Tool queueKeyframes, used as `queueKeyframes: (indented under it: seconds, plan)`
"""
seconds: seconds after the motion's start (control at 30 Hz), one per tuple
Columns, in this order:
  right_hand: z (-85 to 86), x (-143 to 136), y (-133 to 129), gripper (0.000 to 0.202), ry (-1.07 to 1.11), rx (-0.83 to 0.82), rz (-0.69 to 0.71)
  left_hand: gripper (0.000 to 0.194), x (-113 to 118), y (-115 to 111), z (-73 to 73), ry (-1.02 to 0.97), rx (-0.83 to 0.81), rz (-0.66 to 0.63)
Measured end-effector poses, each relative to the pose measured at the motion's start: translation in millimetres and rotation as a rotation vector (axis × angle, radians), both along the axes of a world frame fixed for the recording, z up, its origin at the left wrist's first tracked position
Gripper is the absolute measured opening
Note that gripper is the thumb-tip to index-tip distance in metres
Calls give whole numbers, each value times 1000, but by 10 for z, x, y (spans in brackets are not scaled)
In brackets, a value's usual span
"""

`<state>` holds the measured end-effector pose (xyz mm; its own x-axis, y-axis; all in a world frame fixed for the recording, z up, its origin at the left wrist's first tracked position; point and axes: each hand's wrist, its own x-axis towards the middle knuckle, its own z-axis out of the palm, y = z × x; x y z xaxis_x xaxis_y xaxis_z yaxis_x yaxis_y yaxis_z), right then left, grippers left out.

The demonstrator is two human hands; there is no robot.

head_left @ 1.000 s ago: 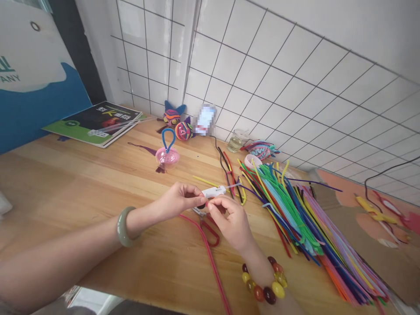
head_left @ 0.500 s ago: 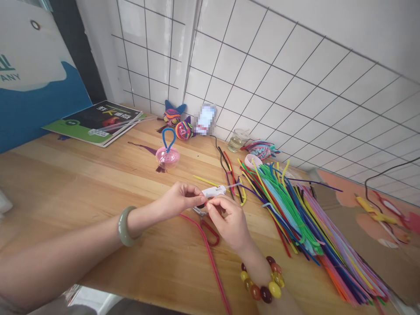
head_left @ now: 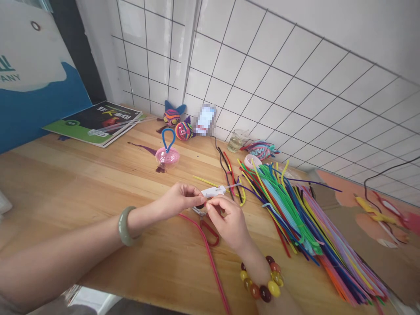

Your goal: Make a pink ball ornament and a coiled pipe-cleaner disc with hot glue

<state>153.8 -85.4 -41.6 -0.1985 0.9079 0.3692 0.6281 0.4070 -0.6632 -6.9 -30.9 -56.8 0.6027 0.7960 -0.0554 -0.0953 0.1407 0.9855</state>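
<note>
My left hand (head_left: 185, 199) and my right hand (head_left: 231, 221) meet above the table, thumbs and index fingers pinched together. A small red piece (head_left: 205, 204) shows between the fingertips; most of it is hidden, so its kind is unclear. Just behind the fingers lies a white glue gun (head_left: 214, 191) with a clear glue stick, partly covered by my hands. Below them are scissors (head_left: 211, 234) with red handles, the blades mostly hidden. A pink-red pipe cleaner (head_left: 210, 258) runs from under my left wrist toward the table's front edge.
Bundles of coloured pipe cleaners (head_left: 295, 214) spread across the right side. A clear pink half-shell (head_left: 167, 156) with a blue loop stands farther back. Along the wall are wrapped yarn-like balls (head_left: 184, 130), a phone (head_left: 206, 119) and a glass jar (head_left: 238, 141). Books (head_left: 98, 122) lie at back left.
</note>
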Motion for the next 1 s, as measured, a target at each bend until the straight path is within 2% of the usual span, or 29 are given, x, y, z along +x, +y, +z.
queueKeyframes:
  seconds: [1.0]
  plan:
    - [-23,7,14,15,-8,-13,20,23,18,4,24,16,-41,12]
